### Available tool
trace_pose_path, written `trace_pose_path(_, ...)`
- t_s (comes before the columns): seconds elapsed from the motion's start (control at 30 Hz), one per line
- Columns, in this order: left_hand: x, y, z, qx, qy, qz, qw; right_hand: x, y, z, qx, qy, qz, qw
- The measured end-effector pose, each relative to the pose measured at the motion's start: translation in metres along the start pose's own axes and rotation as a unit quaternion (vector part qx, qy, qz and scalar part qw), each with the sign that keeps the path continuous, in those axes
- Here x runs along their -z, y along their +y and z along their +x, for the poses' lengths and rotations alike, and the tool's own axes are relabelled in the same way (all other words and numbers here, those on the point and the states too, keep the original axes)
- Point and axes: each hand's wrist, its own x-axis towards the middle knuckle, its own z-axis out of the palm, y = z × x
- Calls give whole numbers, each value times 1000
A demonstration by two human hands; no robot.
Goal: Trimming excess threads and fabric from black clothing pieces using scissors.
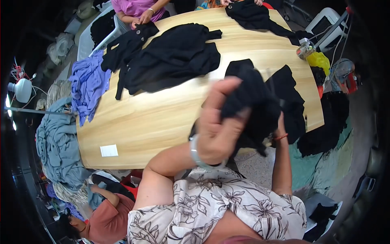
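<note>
My left hand [219, 122] is raised close to the camera and grips a black garment [260, 101], bunched up above the near edge of the wooden table [162, 118]. My right hand [280, 124] is mostly hidden behind the same cloth; only the wrist with a red band shows, and it seems to hold the garment from underneath. A pale bracelet sits on my left wrist. More of the black cloth lies spread on the table to the right.
A heap of black clothes [170, 57] covers the far middle of the table, where another person's hands [140, 18] touch it. Purple cloth [87, 83] hangs off the left edge. A white card [109, 150] lies near me. Grey-blue fabric [57, 142] is piled at left.
</note>
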Motion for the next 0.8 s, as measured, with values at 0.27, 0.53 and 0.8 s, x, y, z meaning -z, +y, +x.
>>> trace_pose_path(0.27,167,55,-43,80,299,-81,947,23,-32,12,-12,88,-123,988)
trace_pose_path(0.53,370,-91,-270,232,379,480,756,-49,-27,10,-61,15,-369,927)
trace_pose_path(0.8,319,-95,-283,227,-66,732,639,-137,9,-56,93,-222,-308,920)
